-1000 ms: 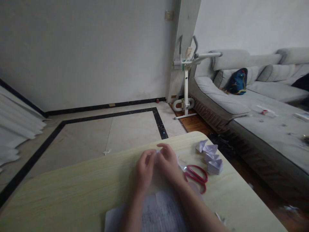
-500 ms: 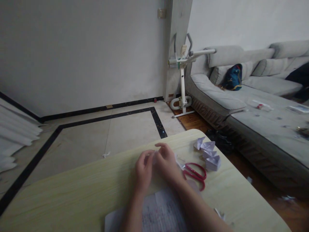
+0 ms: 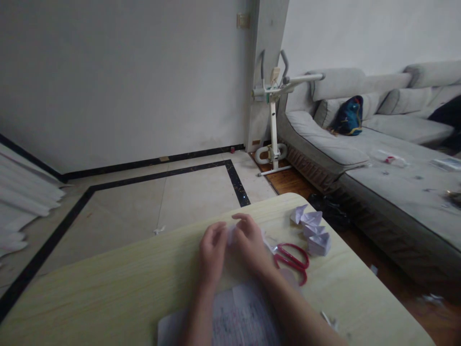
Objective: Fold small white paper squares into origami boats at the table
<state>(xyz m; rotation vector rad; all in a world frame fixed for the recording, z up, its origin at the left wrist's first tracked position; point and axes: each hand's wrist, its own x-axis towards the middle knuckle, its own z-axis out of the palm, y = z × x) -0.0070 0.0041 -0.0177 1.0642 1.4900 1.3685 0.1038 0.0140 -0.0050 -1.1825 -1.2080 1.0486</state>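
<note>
Between my fingers is a small piece of white paper (image 3: 231, 235), partly covered by the hands. My left hand (image 3: 212, 250) pinches its left side, and my right hand (image 3: 249, 240) grips it from the right with the index finger raised. Red-handled scissors (image 3: 292, 259) lie just right of my right hand, their blades partly hidden behind it. Several folded paper shapes (image 3: 313, 226) stand in a row near the table's right edge. Under my forearms lies a sheet of paper with writing (image 3: 237, 312).
The light wooden table (image 3: 118, 293) has a rounded far corner. Small paper scraps (image 3: 329, 319) lie at its right front. Beyond are an exercise machine (image 3: 273, 120), a grey sofa (image 3: 382, 173) and a blue backpack (image 3: 349, 115). A white curtain (image 3: 25, 206) hangs at left.
My left hand has shifted slightly left, away from the right, and more of the white paper shows between them. The scissors and folded shapes stay put.
</note>
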